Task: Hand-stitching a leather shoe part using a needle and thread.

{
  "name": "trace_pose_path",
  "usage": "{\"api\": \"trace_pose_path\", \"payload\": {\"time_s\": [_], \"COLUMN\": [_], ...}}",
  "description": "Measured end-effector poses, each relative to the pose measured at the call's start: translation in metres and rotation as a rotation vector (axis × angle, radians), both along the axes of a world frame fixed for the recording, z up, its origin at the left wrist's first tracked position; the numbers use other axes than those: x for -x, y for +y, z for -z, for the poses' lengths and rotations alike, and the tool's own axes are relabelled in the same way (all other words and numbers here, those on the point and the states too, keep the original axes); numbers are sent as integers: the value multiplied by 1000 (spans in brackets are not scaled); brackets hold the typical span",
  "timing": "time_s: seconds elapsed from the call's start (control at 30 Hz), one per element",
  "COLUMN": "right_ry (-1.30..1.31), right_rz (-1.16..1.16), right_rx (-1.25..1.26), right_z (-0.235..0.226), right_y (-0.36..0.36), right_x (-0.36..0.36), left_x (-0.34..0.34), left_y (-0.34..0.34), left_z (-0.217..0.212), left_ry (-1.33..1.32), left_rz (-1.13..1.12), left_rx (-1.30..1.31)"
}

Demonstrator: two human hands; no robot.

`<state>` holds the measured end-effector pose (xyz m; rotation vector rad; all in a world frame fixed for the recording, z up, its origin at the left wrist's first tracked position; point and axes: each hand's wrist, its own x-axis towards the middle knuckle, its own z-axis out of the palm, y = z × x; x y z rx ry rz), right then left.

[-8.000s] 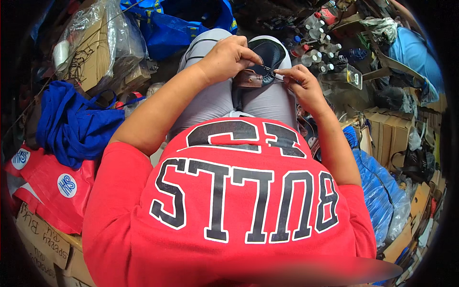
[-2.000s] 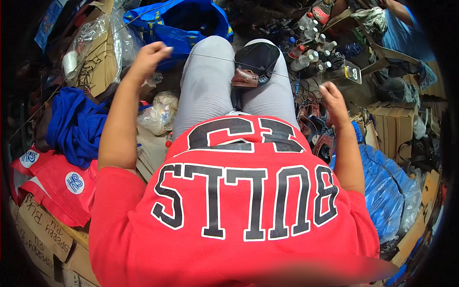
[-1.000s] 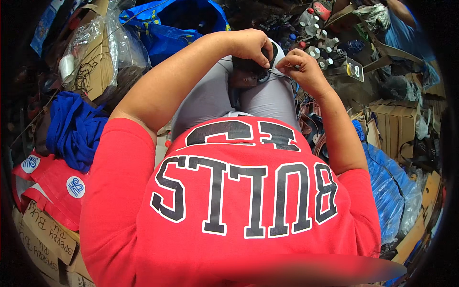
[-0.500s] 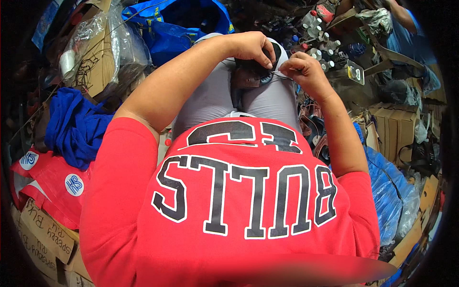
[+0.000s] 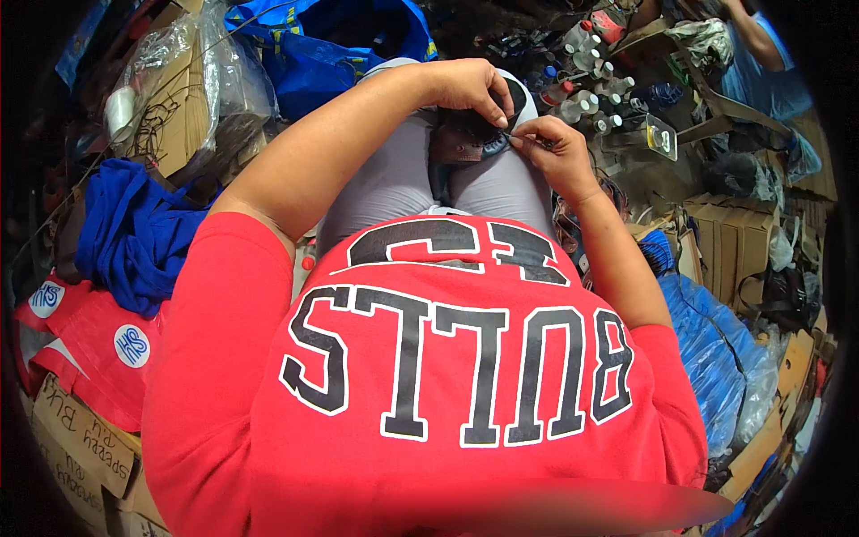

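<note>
Dk shoe [image 5: 459, 145] is under L hand [image 5: 476, 87], by R hand [image 5: 559, 154].

Left fingers [image 5: 493, 111], right fingers [image 5: 537, 130]: earlier wide apart, now close together at shoe [image 5: 463, 148].

room over right thigh [image 5: 504, 186]; bottles [image 5: 586, 100] crowd beyond right hand [image 5: 553, 149]; left forearm [image 5: 338, 130] bars left knee [image 5: 389, 64].

Bright centre, black rim, blurred lower edge.
</note>
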<state>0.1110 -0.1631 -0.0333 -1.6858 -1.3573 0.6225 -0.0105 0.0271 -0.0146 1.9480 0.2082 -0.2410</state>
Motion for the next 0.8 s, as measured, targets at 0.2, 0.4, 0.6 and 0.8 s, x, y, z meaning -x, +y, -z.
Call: {"api": "trace_pose_path", "payload": {"time_s": [0.2,0.4,0.6,0.8], "right_ry": [-140,-162,-199,-310], "right_rz": [-59,-61,-25,-32], "right_rx": [6,13,7,1], "right_z": [-11,-17,-16,-22], "right_y": [-2,-6,-8,-10], "right_x": [-2,5,13,20], "left_x": [2,3,4,6], "left_y": [1,7,3,8], "left_z": [0,5,1,9], "left_ry": [10,5,7,-22], "left_rz": [13,64,71,115], "left_rx": [40,78,45,125]}}
